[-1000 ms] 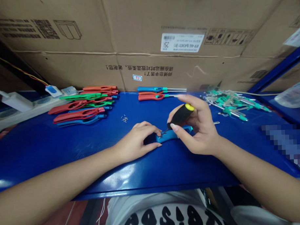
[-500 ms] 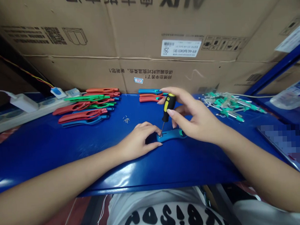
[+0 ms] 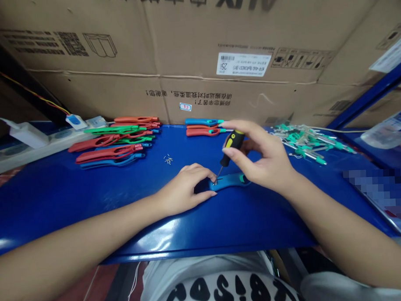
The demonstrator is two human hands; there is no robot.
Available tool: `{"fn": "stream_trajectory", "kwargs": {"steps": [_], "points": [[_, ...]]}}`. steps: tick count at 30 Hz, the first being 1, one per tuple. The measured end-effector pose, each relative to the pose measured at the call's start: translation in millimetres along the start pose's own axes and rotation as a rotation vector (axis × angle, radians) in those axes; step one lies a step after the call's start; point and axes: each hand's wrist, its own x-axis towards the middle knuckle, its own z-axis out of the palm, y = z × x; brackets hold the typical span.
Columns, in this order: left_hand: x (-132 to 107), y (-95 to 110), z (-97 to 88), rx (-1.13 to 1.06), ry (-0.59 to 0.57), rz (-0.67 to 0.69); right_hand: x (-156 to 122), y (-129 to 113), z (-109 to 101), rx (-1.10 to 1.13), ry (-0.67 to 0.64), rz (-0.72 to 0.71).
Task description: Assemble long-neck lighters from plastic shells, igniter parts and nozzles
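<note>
Your left hand (image 3: 180, 188) pinches the near end of the blue casing (image 3: 229, 181), flat on the table (image 3: 140, 227) before you. Your right hand (image 3: 268, 161) grips the screwdriver (image 3: 233, 142), tip down at that same end. The screws (image 3: 168, 160) lie loose on the tabletop. Behind stands a carton (image 3: 119, 83), its inside hidden; you cannot tell what the clear container (image 3: 382, 136) at right holds.

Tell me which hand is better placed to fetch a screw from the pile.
Probably left: the left hand is nearer the screws, though it steadies the blue handle; the right hand holds the screwdriver.
</note>
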Motion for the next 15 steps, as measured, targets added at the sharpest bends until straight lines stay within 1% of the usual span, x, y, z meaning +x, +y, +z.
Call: {"fn": "stream_trajectory", "kwargs": {"steps": [2, 3, 4, 7, 8, 9, 12, 13, 15], "points": [[0.0, 0.2, 0.1, -0.001, 0.0, 0.003, -1.0, 1.7, -1.5, -0.097, 0.083, -0.071], [0.0, 0.3, 0.1, -0.003, -0.001, 0.004, -1.4, 2.0, -2.1, -0.122, 0.096, -0.081], [0.2, 0.4, 0.1, -0.004, -0.001, 0.004, -1.7, 1.9, -2.6, -0.118, 0.083, -0.066], [1.0, 0.5, -0.2, -0.009, -0.004, 0.005, -2.0, 1.4, -4.3, -0.005, -0.032, 0.025], [1.2, 0.5, -0.3, -0.01, -0.005, 0.005, -1.9, 1.3, -5.0, 0.015, -0.049, 0.034], [1.3, 0.5, -0.4, -0.01, -0.006, 0.006, -1.6, 1.3, -5.8, 0.006, -0.039, 0.018], [1.4, 0.3, -0.3, -0.011, -0.002, 0.009, -1.0, 0.5, -7.4, -0.118, 0.063, -0.104], [1.4, 0.2, -0.2, -0.012, 0.0, 0.009, -1.0, -0.1, -7.5, -0.137, 0.075, -0.133], [1.1, -0.3, 0.1, -0.015, 0.004, 0.012, -1.5, -1.5, -7.2, -0.104, 0.038, -0.124]]}}
